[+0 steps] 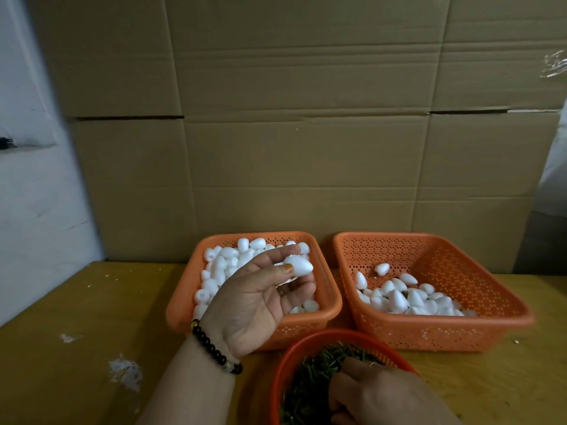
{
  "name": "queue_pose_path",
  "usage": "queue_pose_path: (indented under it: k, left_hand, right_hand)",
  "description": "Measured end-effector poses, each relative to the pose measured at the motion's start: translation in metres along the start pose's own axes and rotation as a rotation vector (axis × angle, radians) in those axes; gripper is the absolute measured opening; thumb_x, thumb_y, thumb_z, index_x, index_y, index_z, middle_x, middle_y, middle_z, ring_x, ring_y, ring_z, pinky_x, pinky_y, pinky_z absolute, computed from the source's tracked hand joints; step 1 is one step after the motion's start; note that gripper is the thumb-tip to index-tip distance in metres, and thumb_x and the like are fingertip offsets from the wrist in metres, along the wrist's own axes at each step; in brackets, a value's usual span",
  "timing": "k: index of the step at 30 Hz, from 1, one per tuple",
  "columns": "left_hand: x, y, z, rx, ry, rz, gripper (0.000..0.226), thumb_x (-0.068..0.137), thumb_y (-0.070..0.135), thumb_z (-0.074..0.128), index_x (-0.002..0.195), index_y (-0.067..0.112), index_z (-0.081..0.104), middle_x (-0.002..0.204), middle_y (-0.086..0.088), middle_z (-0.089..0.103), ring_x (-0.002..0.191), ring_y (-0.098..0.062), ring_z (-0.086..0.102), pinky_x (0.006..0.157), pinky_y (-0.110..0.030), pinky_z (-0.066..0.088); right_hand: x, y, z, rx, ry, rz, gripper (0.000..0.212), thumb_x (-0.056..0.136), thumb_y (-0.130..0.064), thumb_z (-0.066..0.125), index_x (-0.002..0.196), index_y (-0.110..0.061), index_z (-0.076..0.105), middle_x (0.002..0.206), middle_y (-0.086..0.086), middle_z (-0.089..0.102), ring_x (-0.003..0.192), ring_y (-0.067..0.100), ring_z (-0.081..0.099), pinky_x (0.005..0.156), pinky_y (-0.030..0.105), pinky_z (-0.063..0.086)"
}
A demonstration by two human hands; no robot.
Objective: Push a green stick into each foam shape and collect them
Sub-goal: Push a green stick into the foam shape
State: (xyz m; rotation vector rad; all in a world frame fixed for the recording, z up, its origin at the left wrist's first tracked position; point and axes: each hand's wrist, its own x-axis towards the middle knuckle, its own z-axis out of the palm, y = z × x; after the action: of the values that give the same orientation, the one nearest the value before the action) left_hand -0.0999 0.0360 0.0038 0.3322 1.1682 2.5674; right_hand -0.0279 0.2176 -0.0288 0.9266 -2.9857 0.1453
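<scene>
Foam shapes (pixel 225 273) fill the left orange basket (pixel 181 305); fewer lie in the right basket (pixel 445 329). The left hand (pixel 257 302) pinches one foam piece (pixel 298 265) — palm up — while the right hand (pixel 380 394) digs curled into a red bowl (pixel 285 357) of green sticks (pixel 319 369); its grip can't be made out.

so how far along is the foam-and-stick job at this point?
Done: the right orange perforated basket holds a modest pile of white foam shapes; whether they carry sticks is not visible. In hand: the left hand pinches one white foam egg shape, while the right hand reaches into the round red basket of green sticks; its grip is hidden. Left: the left orange basket is well filled.
</scene>
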Motion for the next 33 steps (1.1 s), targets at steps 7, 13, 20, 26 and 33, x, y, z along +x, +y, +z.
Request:
queue_pose_path:
  k: [7,13,20,26,33]
  left_hand:
    - [-0.001,-0.003,0.007,-0.049,0.007,-0.05,0.014,0.071,0.001,0.068,0.083,0.003,0.075,0.093,-0.019,0.068,0.076,-0.022,0.069,0.062,-0.03,0.058]
    - [-0.001,-0.007,0.011,-0.129,0.033,-0.081,0.023,0.075,0.006,0.064,0.096,0.002,0.072,0.095,-0.018,0.069,0.073,-0.019,0.068,0.057,-0.024,0.056]
    - [0.0,-0.01,0.019,-0.273,0.1,-0.143,0.03,0.076,-0.001,0.06,0.105,-0.002,0.067,0.104,-0.029,0.065,0.071,-0.023,0.065,0.054,-0.025,0.058]
    - [0.002,-0.014,0.021,-0.258,0.167,-0.101,0.033,0.071,-0.002,0.066,0.104,-0.005,0.063,0.097,-0.021,0.063,0.082,-0.021,0.062,0.056,-0.026,0.058]
    - [0.001,-0.018,0.019,-0.154,0.132,-0.182,0.045,0.074,0.009,0.065,0.115,-0.006,0.059,0.092,-0.016,0.07,0.073,-0.022,0.066,0.06,-0.032,0.058]
  right_hand:
    - [0.001,0.0,0.002,-0.007,0.007,0.001,0.028,0.097,-0.041,0.039,0.118,-0.025,0.05,0.117,-0.004,0.048,0.107,0.013,0.052,0.082,0.024,0.041]
    - [0.001,0.0,0.002,0.003,0.018,-0.003,0.029,0.097,-0.041,0.04,0.119,-0.025,0.049,0.118,-0.004,0.048,0.109,0.015,0.052,0.087,0.026,0.044]
    - [-0.001,0.001,0.003,0.011,0.05,-0.021,0.03,0.097,-0.042,0.04,0.119,-0.026,0.051,0.118,-0.005,0.049,0.109,0.013,0.052,0.089,0.025,0.045]
    - [-0.004,0.003,0.002,0.015,0.141,-0.037,0.033,0.093,-0.051,0.04,0.116,-0.029,0.051,0.114,-0.011,0.048,0.108,0.011,0.051,0.088,0.021,0.04]
    - [-0.01,0.012,-0.011,0.216,0.302,-0.022,0.022,0.083,-0.049,0.056,0.098,-0.035,0.061,0.092,-0.022,0.057,0.089,-0.006,0.055,0.074,0.013,0.045]
